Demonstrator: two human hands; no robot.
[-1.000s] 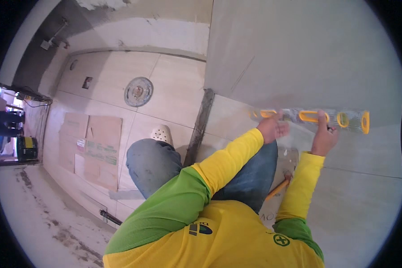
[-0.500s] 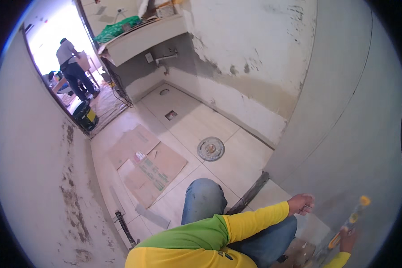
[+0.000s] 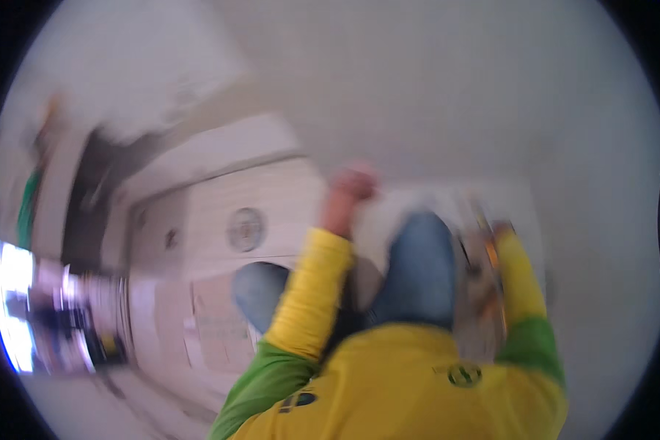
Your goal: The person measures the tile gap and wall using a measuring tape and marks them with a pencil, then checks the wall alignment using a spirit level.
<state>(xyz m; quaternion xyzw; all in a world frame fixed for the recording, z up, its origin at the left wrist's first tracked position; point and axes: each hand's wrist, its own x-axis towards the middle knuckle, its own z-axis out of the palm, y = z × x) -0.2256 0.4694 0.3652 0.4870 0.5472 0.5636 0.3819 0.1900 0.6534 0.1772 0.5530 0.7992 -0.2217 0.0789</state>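
Note:
My left hand (image 3: 353, 185) is raised in front of my bent knees, close to the pale wall. Motion smears its fingers, so their closing cannot be made out. Beyond my right knee, my right hand (image 3: 502, 229) is closed on a long narrow tool with yellow-orange parts, seemingly a spirit level (image 3: 493, 258). The tool runs lengthwise beside my right forearm and its details are blurred. Under it lies a brownish patch on the floor, too smeared to name.
A round drain cover (image 3: 246, 229) sits in the tiled floor to the left, with a small square opening (image 3: 171, 239) farther off. Cardboard (image 3: 224, 323) covers floor tiles behind my left knee. A dark bucket (image 3: 108, 345) stands by the bright doorway (image 3: 11, 308).
My view has swung right, so the doorway and basin shelf now lie at the far left. Both my hands appear farther up and left in the picture; the yellow-ended tool stays in my right hand.

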